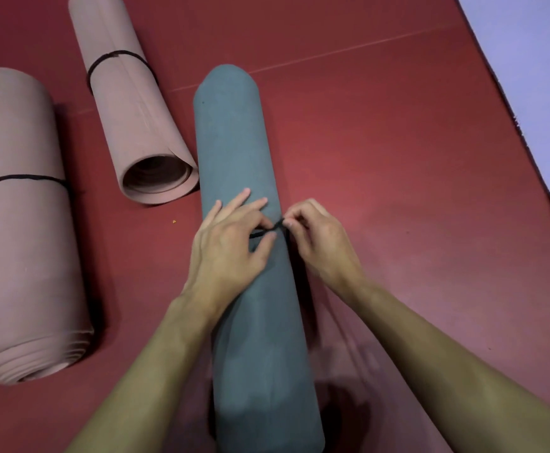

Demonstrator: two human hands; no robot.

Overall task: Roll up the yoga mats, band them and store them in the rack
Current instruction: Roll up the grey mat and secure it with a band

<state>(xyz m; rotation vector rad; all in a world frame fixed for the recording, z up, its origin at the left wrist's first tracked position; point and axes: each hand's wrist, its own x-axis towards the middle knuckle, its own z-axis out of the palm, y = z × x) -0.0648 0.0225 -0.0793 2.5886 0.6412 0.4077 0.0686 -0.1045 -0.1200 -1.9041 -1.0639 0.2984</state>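
A rolled grey-blue yoga mat (234, 142) lies lengthwise on the red floor in the middle of the view. A thin black band (268, 228) crosses it about halfway along. My left hand (231, 243) rests on top of the roll, thumb and forefinger pinching the band. My right hand (316, 237) sits at the roll's right side with its fingertips pinched on the band's other end. Two pink rolled mats lie to the left, each ringed by a black band: one beside the grey roll (129, 109), one at the far left (21, 240).
A flat lilac mat (535, 76) is spread out at the upper right. The red floor (397, 125) surrounds everything. A small orange crumb (174, 221) lies between the pink and grey rolls. No rack is in view.
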